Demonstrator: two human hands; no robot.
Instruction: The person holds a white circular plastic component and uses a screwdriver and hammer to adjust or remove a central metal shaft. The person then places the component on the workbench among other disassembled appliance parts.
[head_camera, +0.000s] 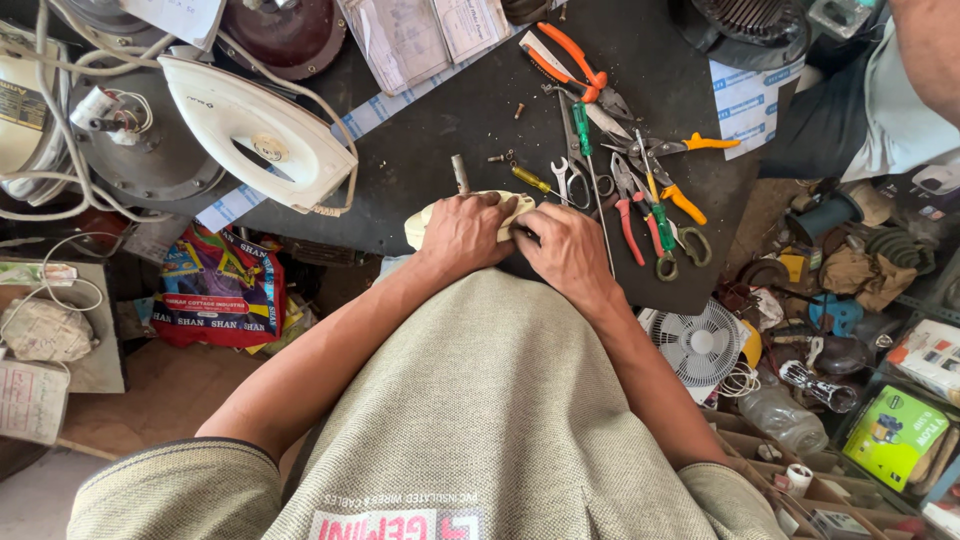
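A dark worktable (450, 150) fills the upper part of the view, with a white clothes iron (255, 130) lying on its left side and a scatter of pliers and screwdrivers (640, 190) to the right of the person's hands. At the table's near edge lies a cream plastic casing (425, 222); the left hand (465, 235) is pressed over it in a grasp, while the right hand (568, 250) closes on its right end, fingers curled.
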